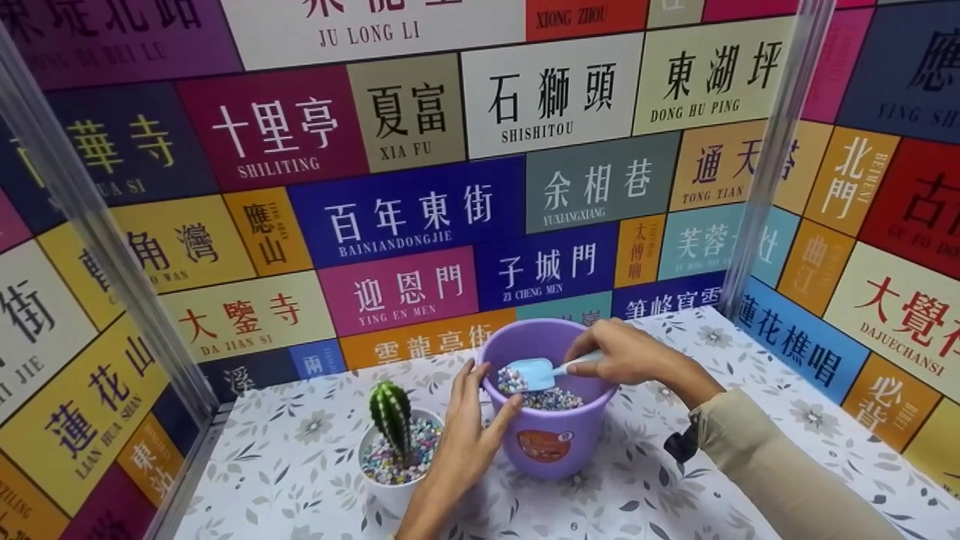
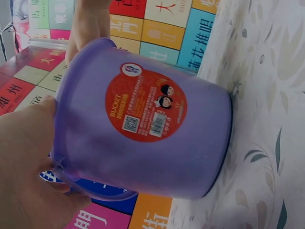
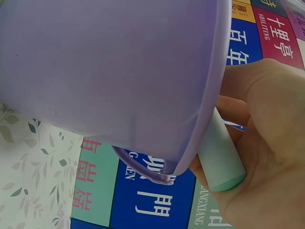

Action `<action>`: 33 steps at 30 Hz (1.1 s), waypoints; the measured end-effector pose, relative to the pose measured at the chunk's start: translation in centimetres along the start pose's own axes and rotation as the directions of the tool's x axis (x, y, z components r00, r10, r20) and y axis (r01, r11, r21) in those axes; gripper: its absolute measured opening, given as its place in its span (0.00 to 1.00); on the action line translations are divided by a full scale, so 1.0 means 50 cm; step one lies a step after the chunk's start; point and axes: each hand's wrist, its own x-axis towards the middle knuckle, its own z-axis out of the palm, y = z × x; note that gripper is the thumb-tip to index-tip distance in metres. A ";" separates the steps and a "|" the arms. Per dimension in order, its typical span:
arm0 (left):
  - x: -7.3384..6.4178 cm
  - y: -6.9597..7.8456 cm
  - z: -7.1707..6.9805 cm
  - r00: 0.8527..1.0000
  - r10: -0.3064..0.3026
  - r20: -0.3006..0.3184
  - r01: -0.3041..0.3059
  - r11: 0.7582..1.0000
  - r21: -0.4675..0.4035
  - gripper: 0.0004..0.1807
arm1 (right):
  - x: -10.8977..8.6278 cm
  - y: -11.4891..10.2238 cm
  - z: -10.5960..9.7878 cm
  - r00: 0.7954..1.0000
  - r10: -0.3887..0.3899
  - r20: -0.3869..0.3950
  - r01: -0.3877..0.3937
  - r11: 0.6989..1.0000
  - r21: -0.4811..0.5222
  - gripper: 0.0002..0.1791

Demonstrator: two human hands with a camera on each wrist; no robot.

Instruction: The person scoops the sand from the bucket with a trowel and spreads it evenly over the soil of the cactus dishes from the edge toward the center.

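Note:
My left hand point(image 1: 469, 427) rests against the near left side of a purple bucket point(image 1: 555, 442), its spread thumb and fingertips touching the rim. The red label faces me, and the bucket's handle hangs down outside. My right hand point(image 1: 622, 352) reaches over the right rim and grips the handle of a small light blue scoop point(image 1: 531, 373). The scoop's blade is inside the bucket, with small multicoloured pebbles point(image 1: 559, 400) at its mouth and below it. In the right wrist view the pale handle end point(image 3: 221, 162) lies in my curled fingers.
Left of my left hand stands a white pot point(image 1: 390, 491) with a green cactus point(image 1: 391, 416) amid colourful pebbles. A floral cloth point(image 1: 300, 465) covers the table. Panels printed with place names point(image 1: 405, 210) rise behind and at both sides, with metal posts at the corners.

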 end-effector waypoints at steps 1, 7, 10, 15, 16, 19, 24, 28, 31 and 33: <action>-0.001 0.005 -0.001 1.000 0.014 -0.010 -0.014 1.000 0.013 0.43 | -0.001 -0.001 -0.001 1.000 0.001 -0.002 -0.001 1.000 -0.005 0.08; -0.009 0.055 -0.021 0.989 0.128 -0.070 -0.123 0.990 0.069 0.39 | -0.004 -0.013 -0.009 1.000 0.013 -0.002 -0.013 1.000 -0.004 0.08; -0.012 0.085 -0.045 0.980 0.179 -0.082 -0.175 0.983 0.062 0.38 | -0.004 -0.020 -0.012 1.000 -0.001 -0.008 0.001 1.000 -0.001 0.09; -0.016 0.121 -0.097 0.969 0.230 -0.094 -0.225 0.973 0.057 0.34 | 0.001 -0.033 -0.014 1.000 -0.020 -0.024 0.019 1.000 -0.023 0.10; -0.018 0.126 -0.108 0.969 0.229 -0.095 -0.224 0.973 0.058 0.34 | 0.002 -0.034 -0.014 0.999 -0.022 -0.026 0.021 0.999 -0.026 0.10; -0.021 0.134 -0.137 0.968 0.225 -0.108 -0.218 0.973 0.069 0.31 | 0.002 -0.039 -0.018 0.999 -0.025 -0.035 0.024 0.999 -0.033 0.10; -0.022 0.130 -0.183 0.966 0.214 -0.146 -0.204 0.975 0.086 0.29 | -0.001 -0.046 -0.026 0.998 -0.034 -0.049 0.033 0.999 -0.026 0.09; -0.022 0.116 -0.217 0.967 0.192 -0.168 -0.180 0.980 0.084 0.29 | 0.000 -0.057 -0.025 0.998 -0.047 -0.052 0.046 0.999 -0.013 0.09; -0.021 0.103 -0.237 0.964 0.189 -0.187 -0.175 0.981 0.087 0.29 | 0.002 -0.071 -0.018 0.996 -0.071 -0.047 0.070 0.997 -0.013 0.09; -0.020 0.095 -0.247 0.962 0.187 -0.198 -0.171 0.981 0.095 0.30 | 0.004 -0.081 -0.013 0.996 -0.084 -0.043 0.083 0.996 -0.016 0.09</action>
